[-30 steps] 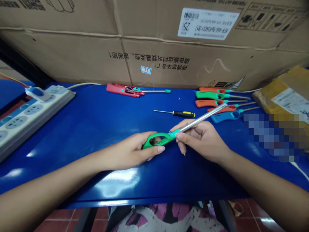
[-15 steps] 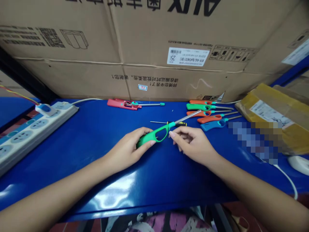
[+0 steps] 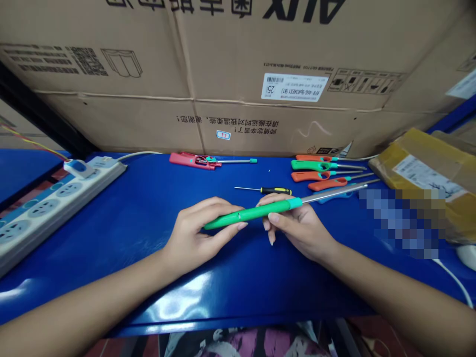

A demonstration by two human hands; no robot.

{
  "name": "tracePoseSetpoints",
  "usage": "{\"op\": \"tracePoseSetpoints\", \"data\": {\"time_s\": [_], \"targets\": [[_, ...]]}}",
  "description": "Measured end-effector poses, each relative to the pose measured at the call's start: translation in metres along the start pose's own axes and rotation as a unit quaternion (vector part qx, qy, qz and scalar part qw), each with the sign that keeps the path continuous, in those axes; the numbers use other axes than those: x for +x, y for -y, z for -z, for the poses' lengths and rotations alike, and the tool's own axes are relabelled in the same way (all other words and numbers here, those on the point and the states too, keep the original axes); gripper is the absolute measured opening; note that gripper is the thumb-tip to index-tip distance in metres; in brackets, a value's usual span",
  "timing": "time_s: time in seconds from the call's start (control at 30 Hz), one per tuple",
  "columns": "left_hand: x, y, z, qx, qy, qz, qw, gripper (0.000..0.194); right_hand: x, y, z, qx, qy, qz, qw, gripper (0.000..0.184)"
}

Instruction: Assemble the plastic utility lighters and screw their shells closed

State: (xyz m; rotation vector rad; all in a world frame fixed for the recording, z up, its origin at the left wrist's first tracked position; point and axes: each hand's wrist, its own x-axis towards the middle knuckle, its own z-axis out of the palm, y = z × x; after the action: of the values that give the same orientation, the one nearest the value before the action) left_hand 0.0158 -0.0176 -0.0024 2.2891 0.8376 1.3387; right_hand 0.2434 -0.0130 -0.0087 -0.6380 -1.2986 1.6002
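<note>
A green long-necked lighter (image 3: 256, 212) is held edge-on above the blue tabletop, its metal tube pointing right. My left hand (image 3: 204, 228) is closed around its rear end, thumb in front and fingers behind. Near the turquoise collar, my right hand (image 3: 301, 223) pinches the front of the green body between thumb and fingers. Just behind the lighter lies a screwdriver (image 3: 275, 191) with a black and yellow handle. Farther back is a red lighter (image 3: 189, 159) that looks taken apart, with a loose metal tube beside it.
Several orange, green and blue lighters (image 3: 312, 165) lie in a row at the back right. A power strip (image 3: 55, 198) runs along the left. A large cardboard box (image 3: 230, 79) walls off the back, and a yellow-taped parcel (image 3: 420, 173) sits at the right.
The green lighter has turned from its broad side to its narrow edge and shifted right. My right hand, before beside its front end, now grips it there.
</note>
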Motion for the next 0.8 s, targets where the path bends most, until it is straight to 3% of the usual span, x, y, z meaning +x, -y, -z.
{"op": "tracePoseSetpoints", "data": {"time_s": [0.37, 0.5, 0.7, 0.8], "targets": [[-0.002, -0.007, 0.002, 0.002, 0.001, -0.014, 1.0, 0.016, -0.002, -0.008, 0.001, -0.021, 0.015, 0.036, 0.999, 0.013], [0.0, -0.005, 0.004, -0.009, 0.013, 0.028, 0.999, 0.01, -0.002, -0.004, 0.002, -0.021, 0.021, 0.017, 0.999, 0.018], [0.0, 0.001, 0.004, -0.028, 0.009, 0.099, 0.995, 0.006, -0.001, 0.007, 0.003, -0.015, -0.101, 0.035, 0.994, 0.029], [0.0, 0.003, 0.004, -0.038, 0.015, 0.092, 0.995, 0.005, 0.001, 0.009, 0.006, -0.027, -0.108, 0.025, 0.993, 0.034]]}}
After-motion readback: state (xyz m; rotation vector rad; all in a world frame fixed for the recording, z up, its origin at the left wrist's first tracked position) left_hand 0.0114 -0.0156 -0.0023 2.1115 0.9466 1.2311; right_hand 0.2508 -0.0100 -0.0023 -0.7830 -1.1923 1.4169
